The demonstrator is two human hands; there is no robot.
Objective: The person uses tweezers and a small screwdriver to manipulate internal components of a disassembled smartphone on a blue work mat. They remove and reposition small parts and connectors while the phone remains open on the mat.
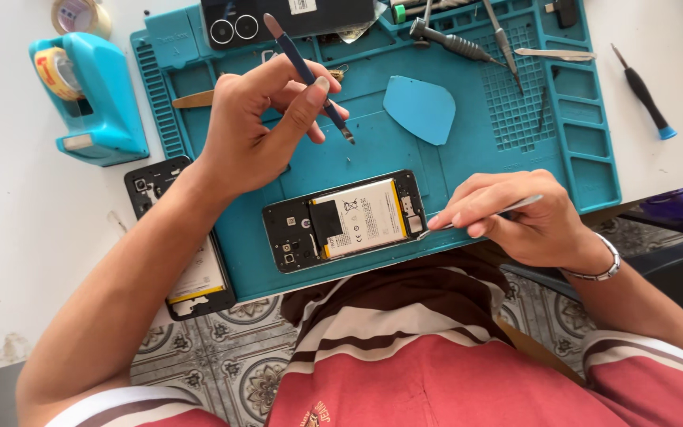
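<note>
An opened phone [345,220] with its back off and its white battery showing lies on the teal work mat [373,150] near the front edge. My right hand [515,217] grips metal tweezers [480,213], whose tips touch the phone's right end. My left hand [258,126] hovers above the mat to the left and holds a blue-handled screwdriver [307,75] tilted, its tip pointing down over the mat, apart from the phone.
A second opened phone [187,277] lies under my left forearm at the mat's left edge. A blue pick [419,107], more screwdrivers [456,41], tweezers [555,54] and a dark phone [270,20] rest on the mat's far side. A teal tape dispenser [88,95] stands at left.
</note>
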